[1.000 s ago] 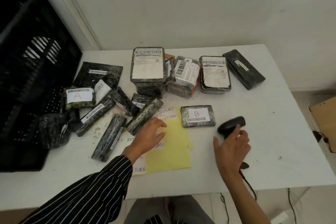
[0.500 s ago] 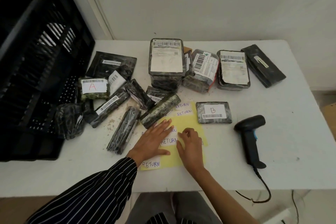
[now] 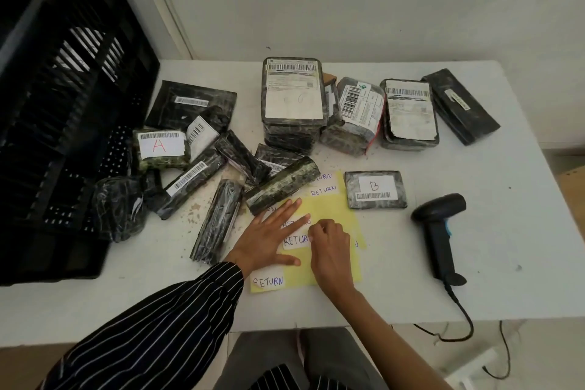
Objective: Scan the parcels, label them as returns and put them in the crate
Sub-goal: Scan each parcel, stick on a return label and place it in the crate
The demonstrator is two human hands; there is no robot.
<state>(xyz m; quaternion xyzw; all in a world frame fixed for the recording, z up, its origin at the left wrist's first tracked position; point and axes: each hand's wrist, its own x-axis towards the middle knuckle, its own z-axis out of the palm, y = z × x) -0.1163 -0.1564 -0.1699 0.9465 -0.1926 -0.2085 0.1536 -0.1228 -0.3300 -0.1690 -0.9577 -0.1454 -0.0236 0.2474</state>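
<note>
Head view: our left hand lies flat, fingers straight, pressing sheet. Right hand curled, fingertips at edge of RETURN label between both hands; we cannot tell if it is pinched yet. Parcel B just beyond right hand, scanner to its right, crate well left of left hand. Risks, as we judge: label tears or folds onto itself if peeled fast; sheet lifts if left hand slackens.

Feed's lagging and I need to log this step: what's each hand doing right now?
Left hand: open, fingers flat, pressing on the yellow sheet.
Right hand: closed, fingertips pinching the edge of a RETURN label.
</note>
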